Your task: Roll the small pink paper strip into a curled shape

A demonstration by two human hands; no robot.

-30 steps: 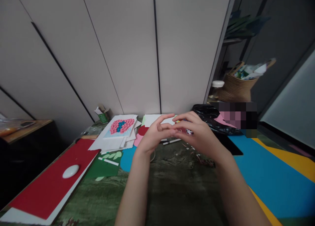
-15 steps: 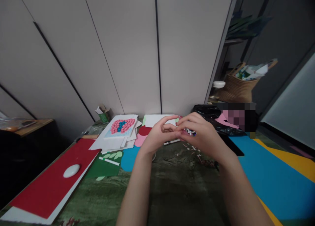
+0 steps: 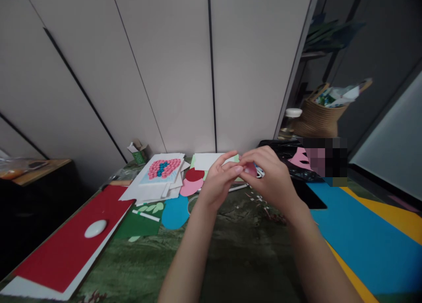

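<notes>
So the bare right hand (image 3: 268, 175) is pinching one small, curved pink piece (image 3: 251, 168), probably paper — the bare left hand (image 3: 216, 182) is meeting it, can't tell if gripping. It's hovering over the dark green worktop (image 3: 132, 268), toward the far edge. Probably light, soft, creasing easily — go fingertips-on-rim. Near the left edge, one white oval object (image 3: 96, 228) is sitting on one red rectangular sheet (image 3: 62, 254).

White oval object (image 3: 96, 228) on red sheet (image 3: 62, 254), desk's (image 3: 132, 272) left edge — open green box (image 3: 140, 156), far left corner — black plastic bag (image 3: 305, 175), far edge rightward; woven basket (image 3: 318, 119), white-lidded jar (image 3: 288, 123) beyond.
</notes>
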